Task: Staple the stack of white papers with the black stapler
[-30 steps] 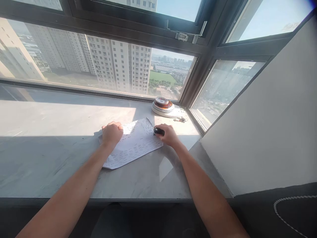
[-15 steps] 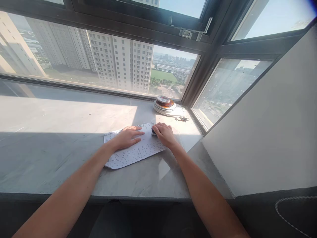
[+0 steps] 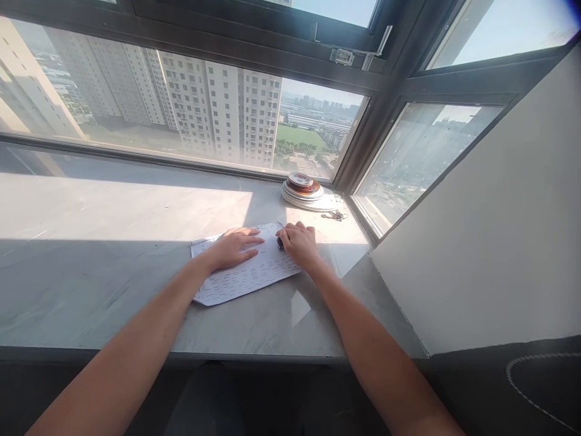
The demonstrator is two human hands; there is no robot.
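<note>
Head view: hands [image 3: 267, 245] on printed sheet [image 3: 245, 275].

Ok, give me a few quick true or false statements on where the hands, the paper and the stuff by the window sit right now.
1. The left hand lies flat on the printed paper. True.
2. The right hand is lifted clear above the sill. False: it rests down at the paper's far right corner, closed over a small dark object that is mostly hidden.
3. The stack of plates sits on the paper. False: it stands apart, further back by the window corner.
4. The paper lies on the grey stone sill. True.
5. A small dark item lies on the sill just right of the plates. True; it is too small to identify.
</note>
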